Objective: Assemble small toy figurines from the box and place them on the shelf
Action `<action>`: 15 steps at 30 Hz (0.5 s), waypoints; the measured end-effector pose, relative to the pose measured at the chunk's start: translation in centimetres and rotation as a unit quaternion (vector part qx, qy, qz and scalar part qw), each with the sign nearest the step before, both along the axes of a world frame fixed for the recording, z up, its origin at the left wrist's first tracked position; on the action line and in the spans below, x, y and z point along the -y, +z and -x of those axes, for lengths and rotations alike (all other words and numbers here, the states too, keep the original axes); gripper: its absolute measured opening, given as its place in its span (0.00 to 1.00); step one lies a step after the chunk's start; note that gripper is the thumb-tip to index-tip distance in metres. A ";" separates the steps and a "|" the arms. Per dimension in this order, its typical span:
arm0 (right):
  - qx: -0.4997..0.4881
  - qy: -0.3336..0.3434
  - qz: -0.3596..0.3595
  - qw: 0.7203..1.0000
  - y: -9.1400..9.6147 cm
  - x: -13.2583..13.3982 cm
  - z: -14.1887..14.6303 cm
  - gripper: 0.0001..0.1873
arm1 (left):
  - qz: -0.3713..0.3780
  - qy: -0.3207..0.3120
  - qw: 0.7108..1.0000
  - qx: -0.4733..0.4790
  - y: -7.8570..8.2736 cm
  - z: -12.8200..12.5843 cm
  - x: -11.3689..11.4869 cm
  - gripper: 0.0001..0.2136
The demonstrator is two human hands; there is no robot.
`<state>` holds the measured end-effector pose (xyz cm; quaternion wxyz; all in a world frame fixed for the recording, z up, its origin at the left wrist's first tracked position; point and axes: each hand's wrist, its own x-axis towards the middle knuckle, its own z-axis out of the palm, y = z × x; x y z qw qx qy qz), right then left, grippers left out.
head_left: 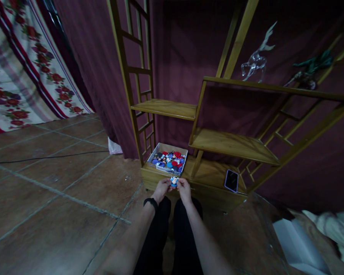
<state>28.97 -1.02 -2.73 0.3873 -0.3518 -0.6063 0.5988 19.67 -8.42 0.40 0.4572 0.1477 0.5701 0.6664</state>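
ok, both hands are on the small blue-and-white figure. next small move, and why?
Probably raise the small figure slightly and move it forward over the open box. The left hand and right hand hold it from either side, just short of the box's near wall, and the box holds many small colourful pieces.

blue & wht figurine [174,181], blk wristband [151,204], maroon curtain [100,65], red-floral wht cloth [31,68]
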 end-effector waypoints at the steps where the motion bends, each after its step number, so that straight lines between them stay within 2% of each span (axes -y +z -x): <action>1: 0.001 -0.001 0.000 1.000 -0.1 0.0 0.0 0.13 | 0.003 0.005 1.000 -0.003 0.0 -0.1 0.0 0.06; 7: -0.011 0.014 0.016 1.000 -0.3 -0.4 -0.1 0.14 | 0.004 0.010 1.000 -0.008 0.2 -0.2 0.1 0.06; 15: -0.020 0.016 0.021 0.999 -0.2 -0.7 -0.2 0.13 | 0.006 -0.018 1.000 -0.013 0.2 0.0 0.2 0.07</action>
